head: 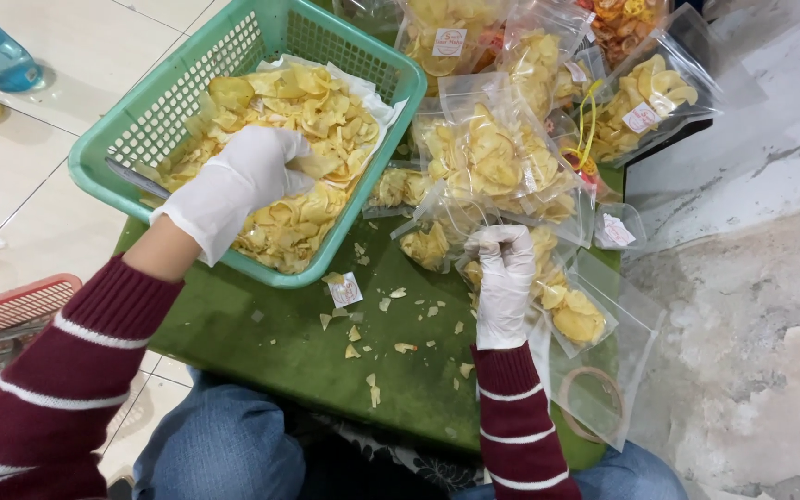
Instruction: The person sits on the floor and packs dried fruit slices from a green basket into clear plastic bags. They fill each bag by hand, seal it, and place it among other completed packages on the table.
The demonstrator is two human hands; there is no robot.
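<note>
Digging into the chips point(303, 120) in the green basket point(155, 111) at upper left, the left hand point(238, 181) has its gloved fingers curled shut on a scoop of them. The right hand point(504, 273), at centre, pinches a clear bag point(437, 231) by its mouth, likely keeping it open for filling. Filled bags point(502, 148) crowd the upper right; crumbs point(377, 319) litter the green mat point(261, 343).

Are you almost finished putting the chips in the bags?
Not nearly. Several filled bags already lie heaped on the green table. Right now the left hand digs into the chips in the green basket, while the right hand holds a part-filled bag open. The basket looks quite full, and empty bags wait nearby.
</note>
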